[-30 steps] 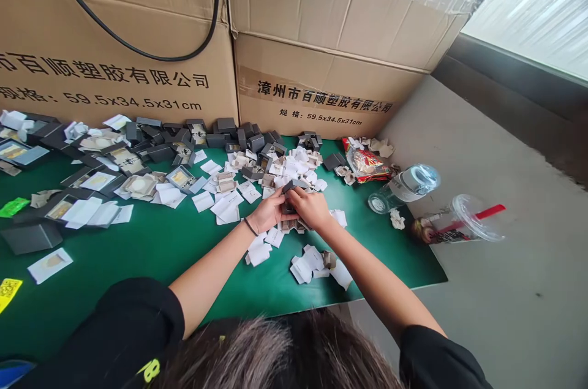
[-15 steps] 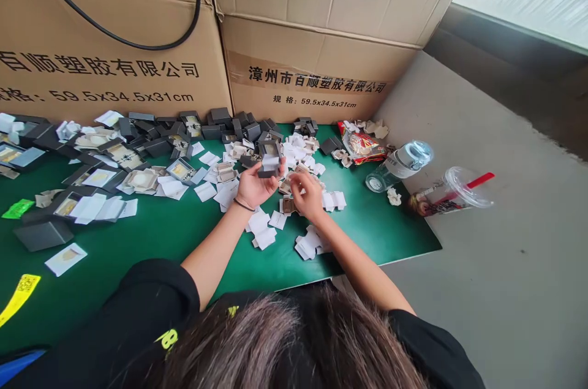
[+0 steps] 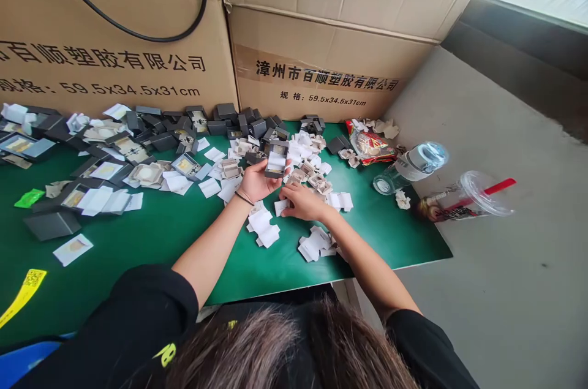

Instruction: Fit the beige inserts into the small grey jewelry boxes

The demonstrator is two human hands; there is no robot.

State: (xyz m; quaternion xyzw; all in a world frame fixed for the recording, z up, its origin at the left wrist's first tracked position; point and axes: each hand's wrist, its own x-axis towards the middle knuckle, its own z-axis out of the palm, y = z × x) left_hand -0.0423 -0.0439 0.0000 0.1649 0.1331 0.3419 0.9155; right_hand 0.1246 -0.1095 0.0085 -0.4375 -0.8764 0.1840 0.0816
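Dark-grey box [image 3: 278, 148], held in fingers of left hand [image 3: 255, 183]; white insert [image 3: 276, 162] could slide out if tilted. White card [image 3: 279, 207], beside bent fingers of right hand [image 3: 304, 200]; pinch unclear.

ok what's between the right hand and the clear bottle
First white papers and grey-brown card pieces beside the right hand, then bare green tabletop up to the clear bottle; the head view shows this.

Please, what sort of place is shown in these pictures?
Probably a workshop or packing area: there are large printed cartons and a green table strewn with small dark boxes and white papers.
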